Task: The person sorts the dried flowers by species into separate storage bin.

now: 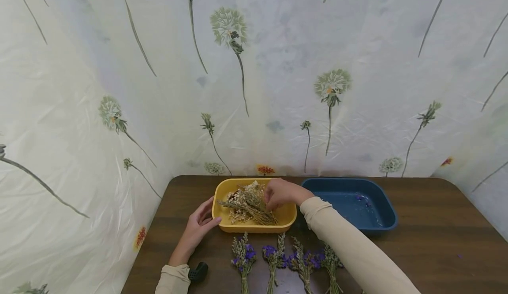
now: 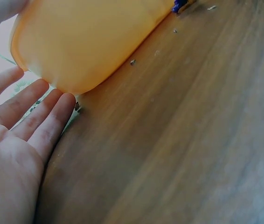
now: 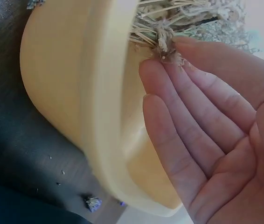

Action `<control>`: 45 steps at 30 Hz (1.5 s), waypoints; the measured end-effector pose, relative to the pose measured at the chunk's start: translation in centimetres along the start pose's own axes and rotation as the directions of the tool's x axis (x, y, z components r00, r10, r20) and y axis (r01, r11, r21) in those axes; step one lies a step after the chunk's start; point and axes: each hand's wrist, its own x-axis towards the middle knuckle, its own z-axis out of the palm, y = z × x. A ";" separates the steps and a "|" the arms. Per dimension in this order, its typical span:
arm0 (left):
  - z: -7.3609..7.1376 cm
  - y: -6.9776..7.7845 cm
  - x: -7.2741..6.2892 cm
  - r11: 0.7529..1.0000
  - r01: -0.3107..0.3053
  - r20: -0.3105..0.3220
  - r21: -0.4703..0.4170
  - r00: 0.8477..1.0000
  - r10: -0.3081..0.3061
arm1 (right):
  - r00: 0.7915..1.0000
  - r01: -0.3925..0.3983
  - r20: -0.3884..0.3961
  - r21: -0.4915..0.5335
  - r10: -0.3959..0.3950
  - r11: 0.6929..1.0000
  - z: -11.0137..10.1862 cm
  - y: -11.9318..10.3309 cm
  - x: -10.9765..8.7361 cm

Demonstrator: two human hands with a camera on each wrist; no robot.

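A yellow plastic tub (image 1: pixel 254 229) at the back of the table holds dried flower bundles (image 1: pixel 248 203) with pale blossoms and straw-coloured stems. Inside it, my right hand (image 1: pixel 286 192) pinches a dried flower bundle (image 3: pixel 163 39) by its tied stems between thumb and fingertips, as the right wrist view shows. My left hand (image 1: pixel 197 223) rests against the tub's left end. Its fingers (image 2: pixel 52 121) are nearly straight and touch the outer wall, with the thumb near the front left corner of the rim.
Right of the yellow tub stands a blue tub (image 1: pixel 386 210) with a few purple petals in it. Several tied bunches with purple flowers (image 1: pixel 244 258) lie in a row along the near side. Behind the table (image 1: pixel 444 241) hangs a dandelion-print curtain (image 1: pixel 278 87). Small crumbs dot the wood.
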 end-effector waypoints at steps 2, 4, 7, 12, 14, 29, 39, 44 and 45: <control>0.0 0.0 0.0 1.000 0.000 0.003 -0.003 1.000 0.000 | 1.000 -0.005 0.002 -0.008 0.005 1.000 0.0 -0.1 0.0; 0.0 0.1 0.0 1.000 -0.007 0.006 -0.001 1.000 0.007 | 1.000 -0.010 0.002 -0.023 0.010 1.000 0.0 -0.1 0.1; 0.0 0.0 0.0 1.000 -0.020 0.003 0.005 1.000 0.019 | 1.000 -0.027 -0.002 -0.035 0.027 0.999 0.1 -0.1 0.2; 0.0 -0.1 0.0 0.999 -0.029 -0.009 0.021 1.000 0.029 | 0.999 -0.046 0.003 -0.019 0.046 0.999 0.1 0.0 0.1; 0.1 -0.1 0.0 0.999 -0.032 -0.013 0.026 0.999 0.032 | 0.999 -0.044 0.009 -0.014 0.044 0.999 0.0 0.1 0.0; -0.3 0.0 -0.1 0.999 -0.037 -0.049 -0.024 0.998 0.036 | 0.983 0.042 -0.182 0.058 -0.031 0.997 -2.3 3.0 -3.3; -0.5 1.0 -1.3 0.991 -0.131 -0.271 0.013 0.954 0.130 | 0.877 0.067 -0.480 0.127 0.003 0.990 -4.5 8.2 -11.8; 0.2 1.3 -3.8 0.993 -0.109 -0.366 0.037 0.923 0.115 | 0.804 0.052 -0.594 0.129 0.035 0.990 -5.1 11.8 -17.1; 0.5 1.3 -4.4 0.994 -0.094 -0.354 0.051 0.929 0.106 | 0.782 0.044 -0.622 0.129 0.046 0.991 -5.1 12.6 -18.1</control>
